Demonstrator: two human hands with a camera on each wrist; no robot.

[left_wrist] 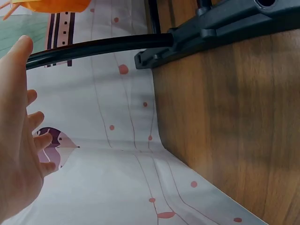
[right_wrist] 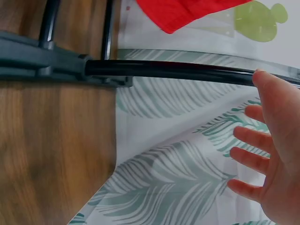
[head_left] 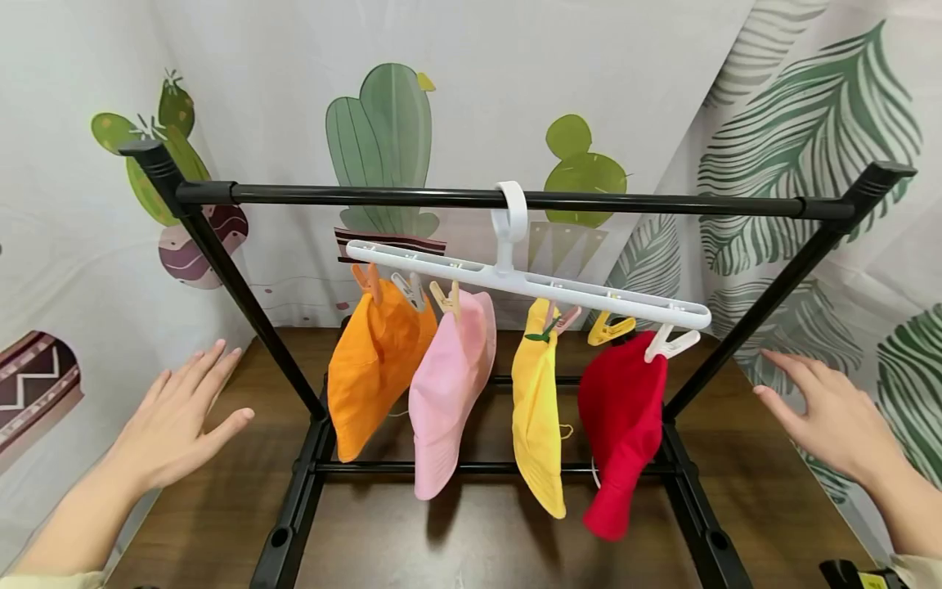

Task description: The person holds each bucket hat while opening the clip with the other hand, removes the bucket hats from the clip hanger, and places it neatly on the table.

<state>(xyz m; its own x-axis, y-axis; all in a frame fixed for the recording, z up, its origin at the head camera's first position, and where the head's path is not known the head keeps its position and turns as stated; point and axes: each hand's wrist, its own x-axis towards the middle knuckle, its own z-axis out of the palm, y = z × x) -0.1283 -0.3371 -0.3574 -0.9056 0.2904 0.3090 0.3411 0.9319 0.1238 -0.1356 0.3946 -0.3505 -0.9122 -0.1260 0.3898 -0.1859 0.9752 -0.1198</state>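
A white hanger (head_left: 530, 282) hooks over the top bar of a black rack (head_left: 368, 195). Pegs along it hold an orange hat (head_left: 379, 368), a pink hat (head_left: 449, 393), a yellow hat (head_left: 537, 409) and a red hat (head_left: 621, 425). My left hand (head_left: 177, 421) is left of the rack, fingers straight and thumb spread, holding nothing. On the other side, my right hand (head_left: 839, 413) is likewise extended and holds nothing. Both wrist views show the left palm (left_wrist: 18, 154) and right palm (right_wrist: 281, 159) bare, near the rack's side posts.
The rack stands on a brown wooden table (head_left: 486, 540). Behind hangs a white curtain (head_left: 272, 65) printed with cacti and leaves. A black object with a yellow label (head_left: 872, 579) lies at the lower right, partly cut off by the frame.
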